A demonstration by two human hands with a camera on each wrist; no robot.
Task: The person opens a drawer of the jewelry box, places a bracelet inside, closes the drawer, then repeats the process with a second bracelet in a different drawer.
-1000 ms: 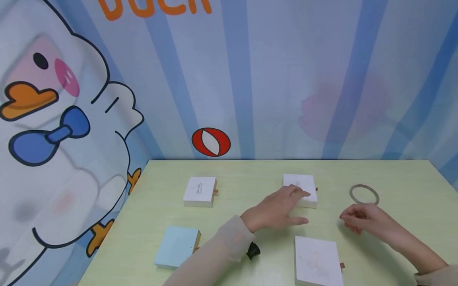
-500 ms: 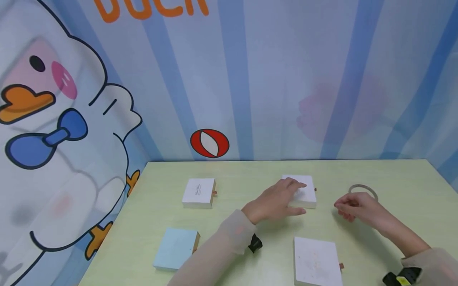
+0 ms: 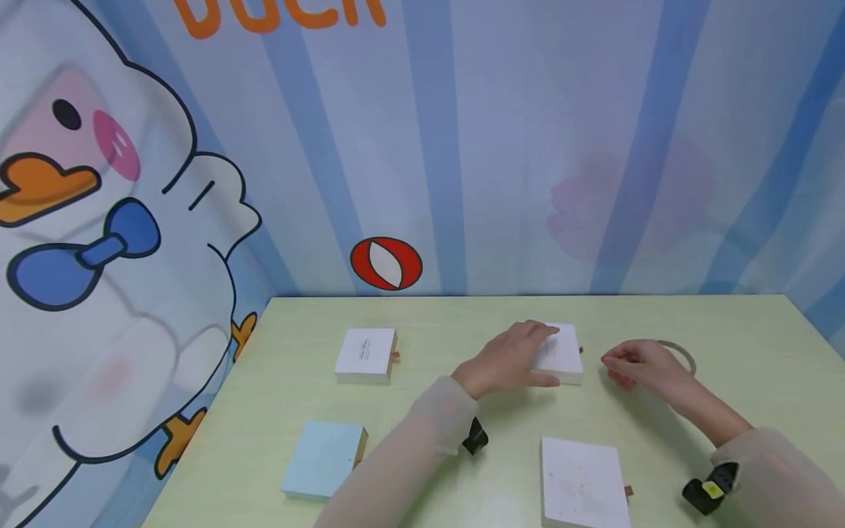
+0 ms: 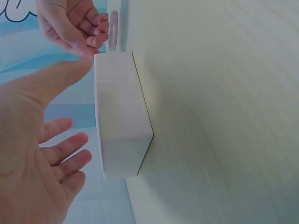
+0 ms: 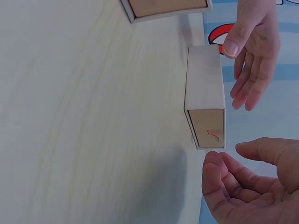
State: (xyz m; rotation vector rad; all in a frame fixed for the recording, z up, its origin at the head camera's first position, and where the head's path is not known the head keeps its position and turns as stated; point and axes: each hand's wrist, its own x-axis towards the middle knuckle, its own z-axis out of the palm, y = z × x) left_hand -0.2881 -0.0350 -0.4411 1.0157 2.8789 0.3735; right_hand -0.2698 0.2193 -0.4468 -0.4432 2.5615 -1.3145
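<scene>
A small white box [image 3: 564, 356] with a brown pull tab on its right side sits on the table. Over its left part is my left hand [image 3: 505, 361], fingers spread and thumb beside the front wall; contact is unclear. The left wrist view has this hand [image 4: 32, 154] alongside the white box [image 4: 121, 98]. Just right of the box is my right hand [image 3: 650, 369], fingers loosely curled and nothing held. In the right wrist view, the fingers of my right hand [image 5: 247, 191] are close to the box's tab [image 5: 213, 134], seemingly apart from it.
A grey ring [image 3: 691, 361] lies partly hidden behind my right hand. Another white box [image 3: 365, 356] stands back left, a light blue box [image 3: 322, 458] front left, and a larger white box [image 3: 584, 480] in front. A patterned backdrop [image 3: 502, 147] rises behind the table [image 3: 462, 315].
My right hand has moved left and away from me, toward the white box's tab side, and covers part of the ring. My left hand has shifted slightly back; the boxes stay in place.
</scene>
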